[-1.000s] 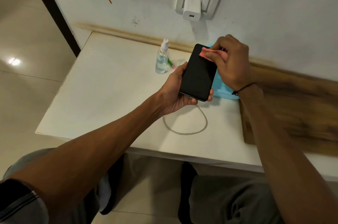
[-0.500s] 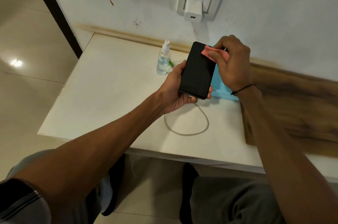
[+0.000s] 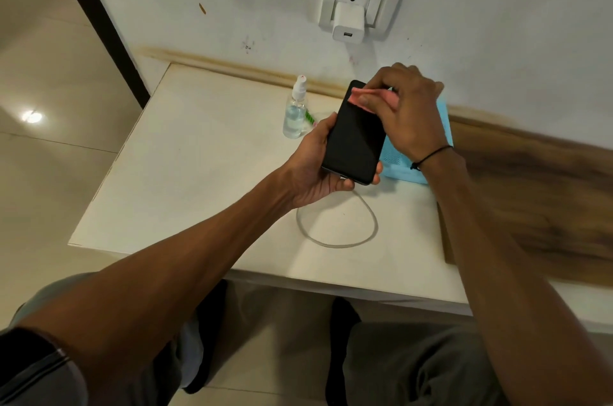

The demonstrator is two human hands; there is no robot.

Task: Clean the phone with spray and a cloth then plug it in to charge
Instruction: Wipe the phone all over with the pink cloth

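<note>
My left hand point(image 3: 313, 166) grips a black phone point(image 3: 355, 136) by its lower end, screen up, above the white table point(image 3: 185, 156). My right hand point(image 3: 404, 110) pinches a small pink cloth point(image 3: 368, 98) and presses it on the phone's top left part. A clear spray bottle point(image 3: 295, 110) with a white nozzle stands upright just left of the phone. A white cable point(image 3: 335, 233) lies looped on the table below my left hand; its ends are hidden. A white charger point(image 3: 348, 22) sits plugged into the wall socket point(image 3: 360, 0) above.
A light blue cloth point(image 3: 398, 163) lies on the table under my right hand. A brown wooden board point(image 3: 530, 206) covers the table's right part. The table's left edge drops to a tiled floor. My knees are under the front edge.
My right hand has slid the pink cloth leftward across the top of the phone. My left hand keeps holding the phone in about the same place.
</note>
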